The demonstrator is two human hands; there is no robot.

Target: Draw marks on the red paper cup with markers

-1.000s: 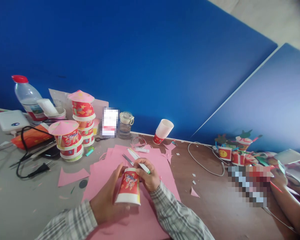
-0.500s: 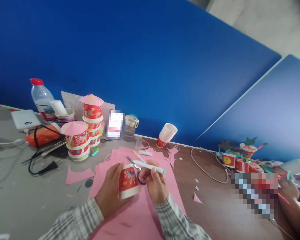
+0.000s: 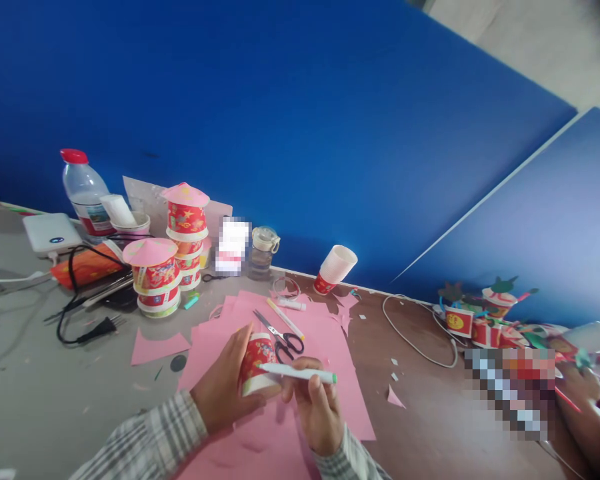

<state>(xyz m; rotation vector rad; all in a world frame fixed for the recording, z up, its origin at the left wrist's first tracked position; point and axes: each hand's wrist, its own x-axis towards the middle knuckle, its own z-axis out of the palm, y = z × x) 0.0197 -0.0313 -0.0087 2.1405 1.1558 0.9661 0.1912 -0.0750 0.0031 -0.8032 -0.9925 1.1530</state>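
My left hand [image 3: 230,380] is wrapped round a red patterned paper cup [image 3: 256,357], its white rim facing down toward me. In my right hand [image 3: 320,407] is a white marker [image 3: 300,372] with a green end, gripped between thumb and fingers. The marker's other end lies over the cup's side; whether it touches cannot be told. Just beyond my hands, dark-handled scissors [image 3: 280,337] rest partly open on pink paper sheets [image 3: 345,400]. A yellow-and-white pen [image 3: 286,319] and a white tube [image 3: 292,305] lie beside them.
Pink-roofed cup towers [image 3: 155,280] stand at the left, near a black plug [image 3: 97,328] and a red-capped bottle [image 3: 86,197]. A water jar [image 3: 263,253] and stacked paper cups [image 3: 335,267] stand by the blue partition [image 3: 290,133]. Another person's hand [image 3: 580,387] is at far right.
My right hand has moved down toward me with the marker, bringing it across the lower part of the cup. The scissors behind are now less covered. My left hand still holds the cup.
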